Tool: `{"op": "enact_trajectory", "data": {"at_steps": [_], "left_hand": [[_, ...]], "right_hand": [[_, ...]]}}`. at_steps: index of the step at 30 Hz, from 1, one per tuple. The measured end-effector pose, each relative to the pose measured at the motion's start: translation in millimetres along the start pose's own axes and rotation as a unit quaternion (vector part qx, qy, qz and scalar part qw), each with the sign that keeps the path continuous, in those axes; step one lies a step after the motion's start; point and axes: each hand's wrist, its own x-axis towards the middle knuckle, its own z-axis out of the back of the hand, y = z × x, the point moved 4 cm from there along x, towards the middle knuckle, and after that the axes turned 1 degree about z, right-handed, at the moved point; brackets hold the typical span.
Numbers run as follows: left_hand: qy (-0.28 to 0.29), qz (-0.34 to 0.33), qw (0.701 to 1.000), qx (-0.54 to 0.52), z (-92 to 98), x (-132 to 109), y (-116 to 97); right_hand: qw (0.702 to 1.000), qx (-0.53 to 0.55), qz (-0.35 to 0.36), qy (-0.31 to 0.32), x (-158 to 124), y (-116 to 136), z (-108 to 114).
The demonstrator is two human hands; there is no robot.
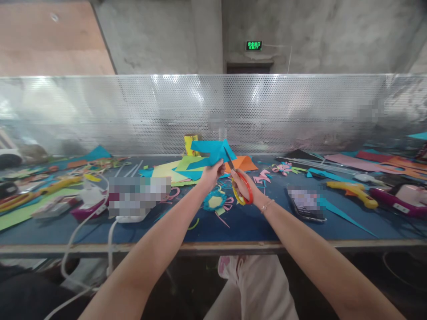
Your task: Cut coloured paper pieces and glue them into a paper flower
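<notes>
In the head view, cutting looks partway done: pink paper scraps [264, 173] and a blue-ringed piece [214, 201] lie on the bench [233, 234], while the blue paper [215, 150], held above it, seems unfinished. Its length runs left to right, one peak upward. The left hand's [212, 173] grip pinches its lower edge; the right hand's [244, 183] grip wraps the scissors [230, 160], blades pointing forward-left.

Pixelation is obscuring the screen of the black rectangular smartphone [307, 203]. The bare left hand [213, 174] is hiding part of the folded bright-blue paper sheet [207, 146]. The lower border is cropping both bare forearms [147, 258].
</notes>
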Motion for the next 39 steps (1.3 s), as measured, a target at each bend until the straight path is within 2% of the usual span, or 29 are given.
{"op": "enact_trajectory", "data": {"at_steps": [3, 8, 17, 23, 27, 31, 39], "left_hand": [[-0.008, 0.014, 1.0, 0.001, 0.3, -2, 3], [0.009, 0.041, 0.998, 0.039, -1.1, -4, 14], [0.019, 0.051, 0.997, 0.056, -1.4, -3, 15], [0.055, 0.068, 0.994, 0.066, -8.6, -12, 18], [0.067, 0.081, 0.992, 0.068, -12.9, -19, 19], [0.068, 0.086, 0.991, 0.07, -11.8, -18, 20], [0.08, 0.095, 0.989, 0.075, -12.0, -19, 20]], "right_hand": [[0.998, 0.054, -0.033, 0.019, -1, 1, -3], [0.994, 0.095, -0.027, 0.053, 0, 3, -1], [1.0, 0.017, -0.017, 0.0, 7, -7, 6], [0.992, 0.107, -0.049, 0.042, 9, -9, 7], [0.99, 0.114, -0.061, 0.055, 12, -11, 10], [0.993, 0.09, -0.046, 0.054, 13, -11, 10], [0.999, 0.045, 0.002, 0.008, 8, -9, 13]]}}
